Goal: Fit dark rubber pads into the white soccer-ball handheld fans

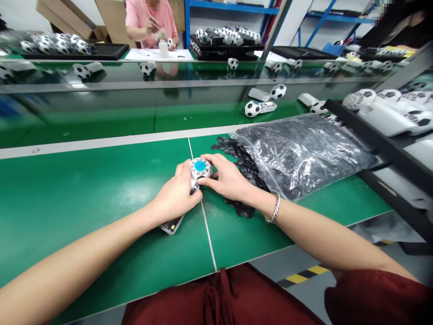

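Observation:
My left hand (179, 192) grips a white device with a round head (200, 167); the head's upward face has a blue disc ringed by slots. The device's handle, with dark inner parts and a small yellow spot (172, 227), sticks out below that hand. My right hand (226, 177) has its thumb and fingers closed at the right edge of the round head. Whether a small piece sits between those fingertips, I cannot make out. Just right of my right hand lies a spill of small flat black pieces (248, 169), beside a clear plastic bag (304, 149) full of them.
Both hands are over a green worktable (84, 203). Beyond its pale edge, white football-patterned devices (260, 108) lie on a green surface. A black rack (389, 135) with more devices stands at right. Across the line sits a person in a pink shirt (167, 20).

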### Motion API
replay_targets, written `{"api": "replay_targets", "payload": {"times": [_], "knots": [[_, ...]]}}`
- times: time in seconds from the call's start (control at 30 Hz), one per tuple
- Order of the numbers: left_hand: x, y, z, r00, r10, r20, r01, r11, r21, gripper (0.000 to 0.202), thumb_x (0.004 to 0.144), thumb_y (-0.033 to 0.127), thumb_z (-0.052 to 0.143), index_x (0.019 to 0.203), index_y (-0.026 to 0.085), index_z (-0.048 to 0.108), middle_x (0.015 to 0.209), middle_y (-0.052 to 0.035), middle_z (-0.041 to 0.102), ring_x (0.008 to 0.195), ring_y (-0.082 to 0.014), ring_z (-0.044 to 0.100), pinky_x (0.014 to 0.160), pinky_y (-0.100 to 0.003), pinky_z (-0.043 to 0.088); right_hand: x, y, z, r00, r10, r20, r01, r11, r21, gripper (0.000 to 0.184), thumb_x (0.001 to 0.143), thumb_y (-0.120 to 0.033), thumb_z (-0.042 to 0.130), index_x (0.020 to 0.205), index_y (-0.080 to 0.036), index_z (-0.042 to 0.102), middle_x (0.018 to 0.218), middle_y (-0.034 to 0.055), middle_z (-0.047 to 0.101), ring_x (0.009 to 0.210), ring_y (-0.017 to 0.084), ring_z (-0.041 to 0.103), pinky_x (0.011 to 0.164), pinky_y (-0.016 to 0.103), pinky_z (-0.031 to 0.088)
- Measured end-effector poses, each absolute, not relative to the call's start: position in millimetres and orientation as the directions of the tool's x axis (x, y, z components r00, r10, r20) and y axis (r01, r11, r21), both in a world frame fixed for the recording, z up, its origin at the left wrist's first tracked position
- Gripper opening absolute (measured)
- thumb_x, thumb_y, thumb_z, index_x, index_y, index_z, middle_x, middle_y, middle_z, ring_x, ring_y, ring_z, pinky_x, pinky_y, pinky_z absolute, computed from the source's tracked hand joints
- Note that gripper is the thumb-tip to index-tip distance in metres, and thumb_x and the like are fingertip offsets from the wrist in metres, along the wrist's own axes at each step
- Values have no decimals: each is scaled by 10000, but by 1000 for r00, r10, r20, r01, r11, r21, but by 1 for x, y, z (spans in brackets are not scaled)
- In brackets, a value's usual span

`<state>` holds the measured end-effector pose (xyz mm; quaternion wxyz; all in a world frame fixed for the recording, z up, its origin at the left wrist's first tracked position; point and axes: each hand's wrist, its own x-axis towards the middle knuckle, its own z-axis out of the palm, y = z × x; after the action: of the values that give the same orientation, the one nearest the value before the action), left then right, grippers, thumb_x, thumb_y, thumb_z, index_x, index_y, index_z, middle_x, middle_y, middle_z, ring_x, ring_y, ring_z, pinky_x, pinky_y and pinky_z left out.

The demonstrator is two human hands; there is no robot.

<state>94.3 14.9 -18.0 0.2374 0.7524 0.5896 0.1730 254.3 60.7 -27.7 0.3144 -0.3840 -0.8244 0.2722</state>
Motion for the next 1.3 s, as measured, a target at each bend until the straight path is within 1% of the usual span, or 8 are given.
{"api": "replay_targets", "payload": {"times": [0.33, 0.53, 0.7, 0.8, 0.87, 0.97, 1.1, 1.3], "knots": [[95, 14, -18, 238, 970, -54, 837, -177, 518, 658, 740, 243, 457, 1321, 99, 183, 1308, -215, 313, 1027, -334, 545, 802, -445, 481, 256, 66, -24, -537, 798, 273, 451, 545, -707, 436, 700, -297, 683, 1076, -153, 516, 1041, 91, 558, 988, 223, 522, 829, 401, 454], [98, 14, -21, 225, 974, -33, 839, -176, 515, 700, 727, 255, 469, 1326, 43, 174, 1308, -238, 319, 1120, -355, 477, 869, -459, 444, 250, 72, -15, -553, 796, 246, 498, 552, -669, 413, 628, -281, 732, 979, -143, 564, 952, 67, 596, 904, 206, 550, 790, 375, 460], [80, 25, -15, 374, 927, -17, 791, -309, 528, 644, 711, 265, 475, 1304, 109, 280, 1252, -154, 432, 1072, -283, 507, 882, -398, 440, 256, 72, -6, -494, 847, 194, 561, 481, -674, 389, 665, -292, 708, 987, -114, 583, 972, 85, 627, 901, 190, 580, 793, 338, 468], [62, 31, -6, 450, 892, -31, 821, -400, 408, 681, 697, 254, 483, 1341, 137, 294, 1215, -121, 500, 1082, -285, 487, 897, -394, 417, 279, 66, 5, -467, 863, 193, 564, 458, -687, 395, 727, -293, 664, 1074, -132, 563, 1100, 98, 596, 928, 164, 587, 804, 308, 471], [53, 31, -2, 414, 909, -48, 870, -380, 313, 685, 708, 238, 459, 1365, 149, 287, 1179, -117, 538, 1058, -295, 496, 860, -398, 426, 296, 55, 11, -463, 860, 213, 622, 487, -614, 289, 758, -244, 638, 1023, -136, 600, 1051, 90, 608, 833, 145, 601, 765, 302, 478], [47, 27, 0, 356, 933, -48, 913, -337, 228, 672, 724, 213, 421, 1379, 171, 278, 1188, -118, 549, 1031, -304, 511, 820, -406, 429, 314, 31, 6, -597, 790, 138, 676, 589, -442, 116, 775, -217, 625, 863, -153, 664, 845, 58, 639, 797, 164, 581, 769, 324, 470], [50, 21, -1, 348, 937, 5, 920, -343, 189, 655, 736, 195, 398, 1380, 184, 280, 1183, -112, 564, 1030, -308, 514, 797, -411, 421, 319, 11, -16, -698, 713, 72, 674, 687, -273, 204, 839, -254, 547, 978, -159, 663, 915, 92, 633, 916, 218, 538, 795, 364, 458], [51, 18, -4, 349, 936, 43, 914, -350, 204, 643, 734, 172, 392, 1371, 188, 301, 1243, -97, 539, 1049, -299, 503, 817, -416, 398, 312, 20, -20, -732, 681, 6, 662, 713, -233, 158, 834, -219, 553, 913, -153, 672, 847, 77, 639, 840, 193, 552, 771, 331, 445]]}}
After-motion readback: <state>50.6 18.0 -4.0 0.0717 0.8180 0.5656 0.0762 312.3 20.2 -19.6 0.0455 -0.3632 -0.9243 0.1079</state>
